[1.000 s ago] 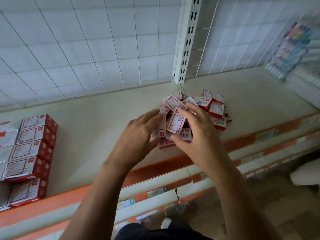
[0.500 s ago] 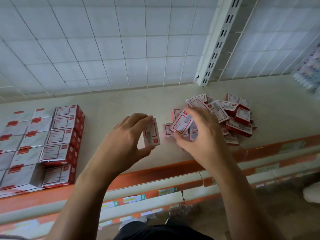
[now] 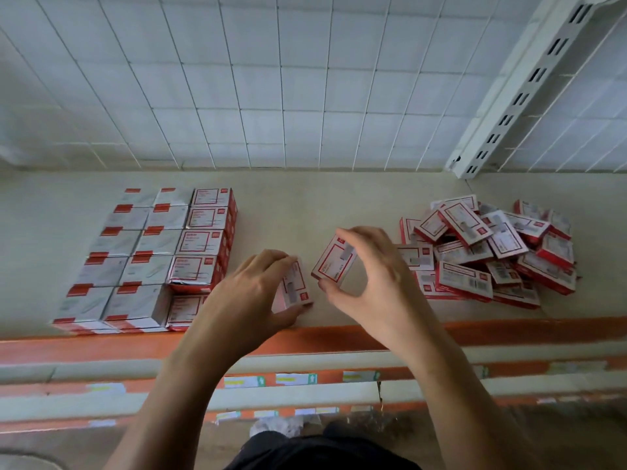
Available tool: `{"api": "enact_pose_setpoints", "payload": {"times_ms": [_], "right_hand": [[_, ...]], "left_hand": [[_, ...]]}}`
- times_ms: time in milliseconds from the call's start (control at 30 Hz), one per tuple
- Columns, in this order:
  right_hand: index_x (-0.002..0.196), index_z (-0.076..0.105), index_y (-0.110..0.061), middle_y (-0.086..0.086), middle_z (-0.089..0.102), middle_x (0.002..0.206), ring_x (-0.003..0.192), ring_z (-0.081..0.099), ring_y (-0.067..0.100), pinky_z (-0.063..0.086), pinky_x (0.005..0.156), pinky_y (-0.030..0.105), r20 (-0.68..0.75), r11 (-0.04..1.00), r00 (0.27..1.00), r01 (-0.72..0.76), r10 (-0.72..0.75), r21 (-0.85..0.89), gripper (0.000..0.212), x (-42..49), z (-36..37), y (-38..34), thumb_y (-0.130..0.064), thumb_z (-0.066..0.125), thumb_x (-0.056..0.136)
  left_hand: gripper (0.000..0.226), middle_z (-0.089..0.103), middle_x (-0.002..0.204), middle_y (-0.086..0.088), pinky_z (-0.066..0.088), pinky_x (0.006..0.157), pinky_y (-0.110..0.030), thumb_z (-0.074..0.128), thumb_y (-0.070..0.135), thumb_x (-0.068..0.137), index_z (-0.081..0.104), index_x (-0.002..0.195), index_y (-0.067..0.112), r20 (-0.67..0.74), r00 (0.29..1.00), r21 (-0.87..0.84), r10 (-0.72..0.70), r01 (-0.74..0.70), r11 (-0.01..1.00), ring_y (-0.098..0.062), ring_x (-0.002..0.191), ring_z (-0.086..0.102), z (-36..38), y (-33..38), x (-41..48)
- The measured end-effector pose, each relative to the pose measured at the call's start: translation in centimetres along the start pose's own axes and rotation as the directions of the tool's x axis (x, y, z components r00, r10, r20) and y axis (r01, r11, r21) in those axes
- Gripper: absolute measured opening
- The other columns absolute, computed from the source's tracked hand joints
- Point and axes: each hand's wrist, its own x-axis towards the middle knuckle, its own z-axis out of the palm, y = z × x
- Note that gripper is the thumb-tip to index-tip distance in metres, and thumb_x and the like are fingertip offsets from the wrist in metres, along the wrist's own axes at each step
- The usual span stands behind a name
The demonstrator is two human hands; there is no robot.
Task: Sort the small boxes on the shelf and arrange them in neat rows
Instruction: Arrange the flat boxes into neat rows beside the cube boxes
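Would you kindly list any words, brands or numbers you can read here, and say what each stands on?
No text can be read.
The left box, in the left hand: label blurred.
The right box, in the right hand: print blurred.
The loose pile and the stacked rows: labels too small.
The shelf-edge tags: blurred.

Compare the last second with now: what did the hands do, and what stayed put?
Both hands came leftward out of the loose pile, each holding one box. The left hand grips its box low over the shelf near the neat rows; the right hand pinches a tilted box beside it, clear of the pile. Pile and rows look unchanged.
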Motion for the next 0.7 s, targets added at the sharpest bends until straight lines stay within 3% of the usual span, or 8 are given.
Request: {"api": "enact_pose_setpoints", "payload": {"times_ms": [133, 233, 433, 567, 700], "right_hand": [[0.131, 0.054, -0.011, 0.003, 0.054, 0.122, 0.113, 0.054, 0.014, 0.045, 0.097, 0.017, -0.003, 1.000, 1.000, -0.019, 0.019, 0.021, 0.061, 0.1, 0.2, -0.5, -0.030, 0.079, 0.079], [0.127, 0.055, -0.015, -0.002, 0.056, 0.118, 0.109, 0.054, 0.008, 0.042, 0.090, 0.006, -0.004, 0.990, 0.998, -0.065, 0.066, 0.124, 0.057, 0.0, 0.1, -0.7, -0.036, 0.079, 0.079], [0.121, 0.061, -0.018, -0.008, 0.060, 0.115, 0.104, 0.058, 0.001, 0.050, 0.088, 0.015, 0.004, 0.968, 0.991, -0.132, 0.134, 0.215, 0.047, -0.6, -0.5, -0.7, -0.051, 0.062, 0.086], [0.117, 0.066, -0.014, -0.009, 0.064, 0.110, 0.099, 0.064, 0.004, 0.056, 0.085, 0.026, -0.006, 0.946, 0.985, -0.166, 0.174, 0.280, 0.031, -0.8, -0.8, -0.1, -0.032, 0.066, 0.090], [0.118, 0.064, -0.023, -0.022, 0.063, 0.113, 0.101, 0.063, 0.000, 0.055, 0.088, 0.024, 0.054, 0.920, 0.975, -0.222, 0.216, 0.323, 0.032, -1.0, -1.1, 0.1, -0.035, 0.068, 0.088]], "left_hand": [[0.068, 0.053, 0.131, 0.000, 0.052, 0.090, -0.043, 0.072, 0.046, 0.076, 0.052, 0.134, 0.016, -0.018, 1.000, 0.004, 0.024, -0.024, 1.000, -0.023, 0.116, 0.055, -0.1, 0.4, 0.4], [0.057, 0.060, 0.120, -0.002, 0.054, 0.081, -0.041, 0.073, 0.042, 0.076, 0.060, 0.123, 0.013, -0.119, 0.991, -0.042, 0.057, -0.063, 0.997, -0.023, 0.101, 0.061, 0.0, 1.4, 1.0], [0.030, 0.064, 0.102, 0.003, 0.052, 0.067, -0.038, 0.070, 0.025, 0.078, 0.068, 0.105, 0.014, -0.212, 0.977, -0.180, 0.030, -0.069, 0.981, -0.020, 0.086, 0.061, -0.2, 2.1, 1.6], [0.035, 0.065, 0.100, 0.003, 0.053, 0.067, -0.037, 0.080, 0.006, 0.072, 0.069, 0.105, 0.013, -0.195, 0.981, -0.228, -0.006, -0.039, 0.973, -0.016, 0.084, 0.062, -0.5, 2.3, 1.9], [0.039, 0.064, 0.099, 0.003, 0.049, 0.069, -0.024, 0.080, 0.003, 0.071, 0.069, 0.108, 0.012, -0.153, 0.988, -0.270, 0.025, -0.066, 0.960, -0.010, 0.080, 0.059, -0.5, 2.2, 2.1]]}}
